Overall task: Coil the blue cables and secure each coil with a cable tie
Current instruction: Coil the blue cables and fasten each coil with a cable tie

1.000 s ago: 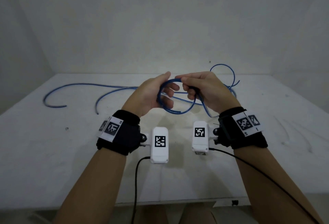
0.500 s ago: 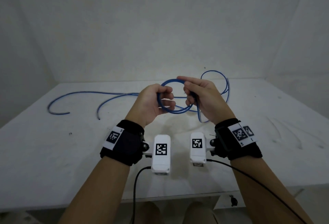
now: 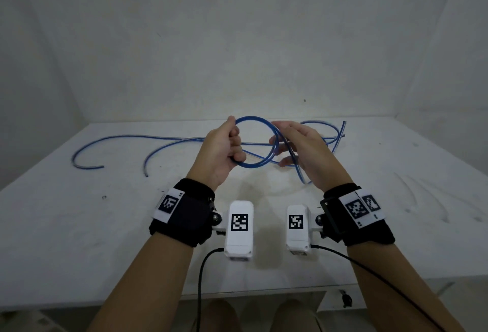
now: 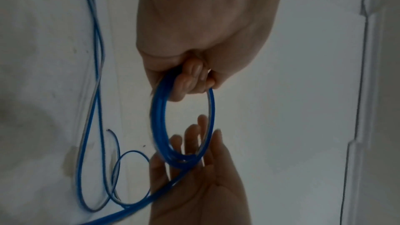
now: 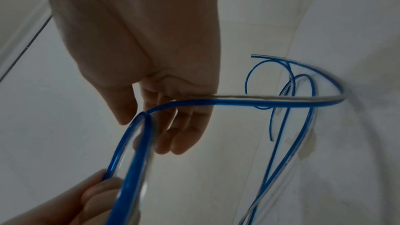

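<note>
A blue cable coil (image 3: 253, 165) of a few loops hangs in the air above the white table (image 3: 79, 226). My left hand (image 3: 227, 146) grips the coil's left side with its fingers curled round the strands (image 4: 158, 117). My right hand (image 3: 298, 144) lies against the coil's right side with straight, relaxed fingers (image 5: 173, 126) and the thumb apart. The cable's free length (image 5: 259, 100) runs across those fingers and off to the right, down to the table. No cable tie shows in any view.
Two more blue cable lengths (image 3: 132, 137) trail across the table's far left, and loose loops (image 3: 332, 131) lie at the far right by the wall. Bits of tape (image 5: 307, 148) stick to the table. The table's front edge (image 3: 237, 292) is near my body.
My right hand has let go of its pinch on the coil and opened flat against it. Both hands sit a little farther apart and the loop looks wider.
</note>
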